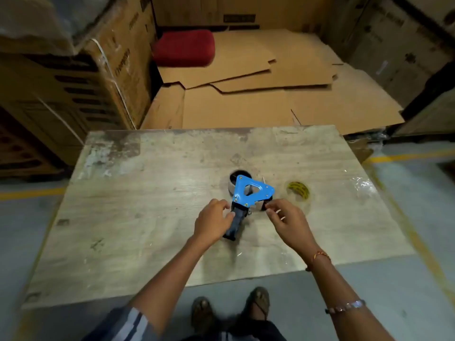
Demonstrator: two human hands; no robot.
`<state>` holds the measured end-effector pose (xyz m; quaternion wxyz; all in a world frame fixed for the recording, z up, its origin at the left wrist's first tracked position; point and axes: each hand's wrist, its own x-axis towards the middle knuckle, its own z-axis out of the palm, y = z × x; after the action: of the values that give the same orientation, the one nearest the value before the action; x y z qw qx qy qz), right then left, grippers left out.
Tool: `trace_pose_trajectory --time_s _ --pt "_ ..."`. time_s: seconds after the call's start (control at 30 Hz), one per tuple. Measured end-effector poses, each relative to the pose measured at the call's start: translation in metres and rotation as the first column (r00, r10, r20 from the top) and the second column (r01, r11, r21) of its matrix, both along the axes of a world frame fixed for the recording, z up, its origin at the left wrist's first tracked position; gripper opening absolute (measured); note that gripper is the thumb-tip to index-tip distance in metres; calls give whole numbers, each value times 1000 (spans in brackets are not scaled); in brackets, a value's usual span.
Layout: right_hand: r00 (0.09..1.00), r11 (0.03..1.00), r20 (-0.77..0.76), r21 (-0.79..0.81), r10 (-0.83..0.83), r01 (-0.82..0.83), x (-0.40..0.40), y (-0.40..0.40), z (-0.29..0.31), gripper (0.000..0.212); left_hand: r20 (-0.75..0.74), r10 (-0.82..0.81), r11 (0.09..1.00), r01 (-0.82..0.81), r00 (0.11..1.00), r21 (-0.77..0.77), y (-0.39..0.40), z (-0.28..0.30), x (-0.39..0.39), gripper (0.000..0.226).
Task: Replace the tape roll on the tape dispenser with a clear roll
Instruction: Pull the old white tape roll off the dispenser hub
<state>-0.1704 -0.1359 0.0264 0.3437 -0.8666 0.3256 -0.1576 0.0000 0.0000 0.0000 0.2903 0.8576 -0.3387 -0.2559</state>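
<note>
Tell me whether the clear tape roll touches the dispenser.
Apart. The head view shows bare table between the clear tape roll and the dispenser.

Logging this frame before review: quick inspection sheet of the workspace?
Surface: worn wooden tabletop, stained, with clear film scraps at its right edge.
Job's things: blue tape dispenser lying flat, roll still mounted; clear tape roll flat beside it, apart.
Clutter: nothing seen.
Grippers: left hand at the dispenser's dark handle; right hand fingertips at its front end; firm grip cannot be told.
Cables: nothing seen.
Surroundings: flattened cardboard sheets, stacked cartons, red cushion.
</note>
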Motion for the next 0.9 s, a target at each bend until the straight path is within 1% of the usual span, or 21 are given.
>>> trace_pose_trajectory --time_s 0.07,0.13,0.2,0.27,0.33,0.47,0.53,0.6,0.7,0.77,0.83,0.9 --pt "999 998 -30 45 -33 35 -7 2 0 9 -47 -24 990 30 999 138 -10 -7 -11 47" --pt "996 995 -67 85 -54 59 -17 7 -2 10 -88 -57 964 78 994 253 -16 -13 -25 62" --pt "996 992 -77 111 -53 61 -24 7 -6 10 -41 -37 954 47 998 297 -21 -21 -35 65" --pt "995 990 -83 130 -46 57 -28 2 -6 11 43 11 961 -23 999 275 -23 -25 -40 58" --pt "996 989 -87 139 -34 46 -32 -6 -6 11 62 60 970 -72 996 232 -25 -27 -43 51" --pt "995 985 -102 171 -2 19 -33 -29 -5 16 28 113 984 -116 993 138 -19 -17 -39 41" --pt "994 979 -106 203 7 15 -31 -41 -10 25 -4 138 987 -137 990 87 -15 -6 -39 35" --pt "996 973 -91 231 20 2 -28 -51 -18 37 -32 170 984 -168 985 50 -13 7 -44 34" --pt "999 945 -33 327 42 -29 -20 -61 -26 62 -141 244 970 -245 960 11 -7 16 -55 35" --pt "997 924 -25 378 71 -56 -14 -68 -29 77 -229 255 965 -264 939 -8 -3 17 -62 35" --pt "993 931 -16 350 116 -103 -11 -77 -32 84 -311 274 953 -301 910 -42 0 19 -66 35" --pt "984 919 28 353 179 -177 -8 -84 -33 82 -423 329 915 -395 844 -77 1 23 -68 31"
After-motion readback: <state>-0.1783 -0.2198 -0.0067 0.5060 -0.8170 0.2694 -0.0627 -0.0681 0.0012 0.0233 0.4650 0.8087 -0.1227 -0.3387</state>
